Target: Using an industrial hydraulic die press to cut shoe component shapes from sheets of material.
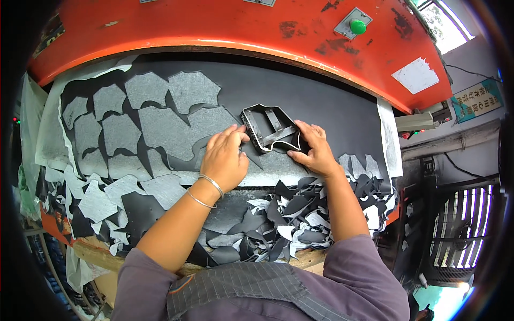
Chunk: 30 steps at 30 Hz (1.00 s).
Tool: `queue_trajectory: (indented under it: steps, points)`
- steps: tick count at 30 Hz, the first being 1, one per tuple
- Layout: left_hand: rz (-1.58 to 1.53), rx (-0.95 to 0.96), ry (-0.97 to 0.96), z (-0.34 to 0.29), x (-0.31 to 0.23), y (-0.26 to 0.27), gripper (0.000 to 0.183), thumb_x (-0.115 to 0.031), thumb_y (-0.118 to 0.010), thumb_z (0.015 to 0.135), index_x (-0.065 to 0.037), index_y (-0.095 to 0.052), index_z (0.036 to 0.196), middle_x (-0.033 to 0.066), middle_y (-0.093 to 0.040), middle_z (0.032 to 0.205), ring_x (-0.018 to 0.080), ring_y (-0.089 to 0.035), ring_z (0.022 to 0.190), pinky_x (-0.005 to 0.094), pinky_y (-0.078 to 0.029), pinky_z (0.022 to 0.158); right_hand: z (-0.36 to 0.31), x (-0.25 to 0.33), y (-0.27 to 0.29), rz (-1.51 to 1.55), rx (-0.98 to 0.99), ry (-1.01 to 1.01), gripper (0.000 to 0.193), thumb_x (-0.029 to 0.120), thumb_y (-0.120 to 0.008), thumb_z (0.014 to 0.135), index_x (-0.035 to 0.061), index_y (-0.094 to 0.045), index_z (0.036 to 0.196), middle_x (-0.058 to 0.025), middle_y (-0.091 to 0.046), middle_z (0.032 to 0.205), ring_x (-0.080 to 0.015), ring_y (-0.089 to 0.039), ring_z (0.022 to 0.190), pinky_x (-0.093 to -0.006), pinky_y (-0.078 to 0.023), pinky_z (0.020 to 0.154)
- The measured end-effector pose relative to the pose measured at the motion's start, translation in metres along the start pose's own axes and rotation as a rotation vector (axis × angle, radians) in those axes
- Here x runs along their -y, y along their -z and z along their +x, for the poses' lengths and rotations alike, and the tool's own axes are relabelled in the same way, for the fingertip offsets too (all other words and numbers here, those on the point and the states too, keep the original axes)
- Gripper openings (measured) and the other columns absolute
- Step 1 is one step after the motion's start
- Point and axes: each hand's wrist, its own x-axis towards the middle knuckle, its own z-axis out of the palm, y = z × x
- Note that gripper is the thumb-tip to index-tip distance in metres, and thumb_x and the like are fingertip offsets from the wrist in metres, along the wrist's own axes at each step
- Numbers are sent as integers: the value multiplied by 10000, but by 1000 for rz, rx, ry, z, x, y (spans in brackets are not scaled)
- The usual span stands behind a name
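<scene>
A metal cutting die (267, 140) with a wavy outline and crossbars inside lies on a dark sheet of material (332, 115). My right hand (317, 150) grips the die's right side, thumb low and fingers along the edge. At its left wall, the curled fingertips of my left hand (227, 155) press against the die; a silver bangle circles that wrist. Beneath the left hand, a dark pointed offcut (252, 156) partly shows. To the left, rows of cut-out shapes (147, 90) expose a grey fibrous layer between thin dark strips.
A red machine beam (225, 24) with a green button (357, 27) spans the far side. Dark and pale scraps (292, 214) pile up along the near edge, above a wooden rail (101, 257). Pale backing sheet (390, 144) shows at the right.
</scene>
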Motion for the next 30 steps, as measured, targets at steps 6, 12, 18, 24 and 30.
queue_trajectory:
  steps: [6, 12, 18, 24, 30]
  points:
    - [21, 33, 28, -2, 1, 2, 337, -50, -561, 734, -87, -468, 1056, 109, -548, 1302, 288, -428, 1285, 431, -277, 1071, 0, -3, -5, -22, 29, 49, 787, 310, -759, 680, 40, -439, 1347, -172, -518, 1303, -305, -470, 1211, -434, -228, 1096]
    - [57, -7, -1, -1, -5, 2, 344, -53, -559, 722, -88, -469, 1052, 122, -547, 1298, 295, -433, 1279, 426, -274, 1074, -3, 0, 0, -60, 70, 16, 838, 353, -749, 715, 45, -367, 1394, -189, -466, 1357, -324, -428, 1263, -454, -203, 1110]
    - [-117, -188, 65, -15, 0, 18, 299, -61, -581, 776, -64, -526, 1070, 139, -580, 1232, 298, -497, 1213, 405, -374, 1012, -34, 20, 3, 72, -91, -103, 924, 346, -740, 765, 49, -222, 1470, -193, -342, 1464, -323, -312, 1366, -431, -211, 1119]
    - [-193, -633, 191, -26, -8, 134, 161, -161, -567, 918, -14, -601, 862, 76, -639, 836, 201, -591, 823, 297, -459, 764, -24, 58, 67, 459, -1046, -32, 505, 210, -492, 971, -35, -342, 1387, -189, -383, 1422, -269, -363, 1325, -391, -269, 1098]
    - [427, -817, -200, -14, -51, 214, 252, -171, -498, 942, -24, -505, 737, 137, -516, 727, 344, -483, 744, 418, -392, 701, 36, 103, 143, -423, -1327, -38, 582, 391, -412, 973, -9, -338, 1389, -237, -205, 1486, -388, -204, 1372, -467, -133, 1119]
